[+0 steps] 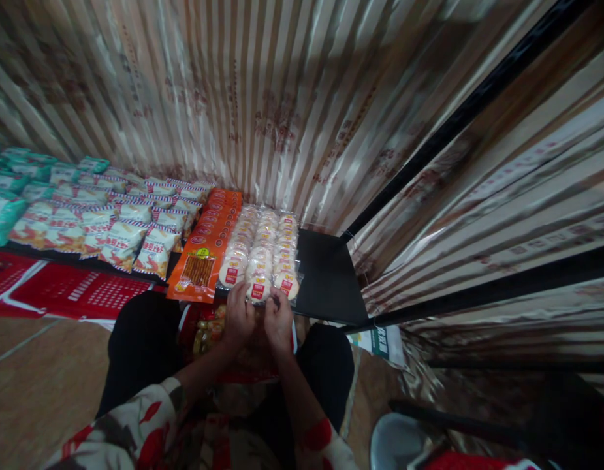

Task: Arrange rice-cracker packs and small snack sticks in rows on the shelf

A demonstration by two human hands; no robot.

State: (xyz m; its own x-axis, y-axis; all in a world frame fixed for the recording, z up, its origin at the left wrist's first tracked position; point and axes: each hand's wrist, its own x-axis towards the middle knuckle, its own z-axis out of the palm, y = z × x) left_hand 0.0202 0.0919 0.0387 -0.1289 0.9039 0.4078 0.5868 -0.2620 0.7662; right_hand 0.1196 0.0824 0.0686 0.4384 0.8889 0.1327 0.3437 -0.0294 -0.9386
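Three columns of clear-wrapped round white rice crackers lie overlapping on a black shelf. My left hand has its fingers curled at the left edge of the front packet in the middle column. On that packet's other side, the fingertips of my right hand pinch its lower right edge, close to the right column. The packet lies flat with its red label facing up. Left of the crackers is an orange snack bag with a window showing brown sticks.
White snack bags and teal bags fill the shelf's left part. Below my hands, between my knees, a red container holds wrapped items. Black poles stand at the right before a striped curtain. A pale basin sits lower right.
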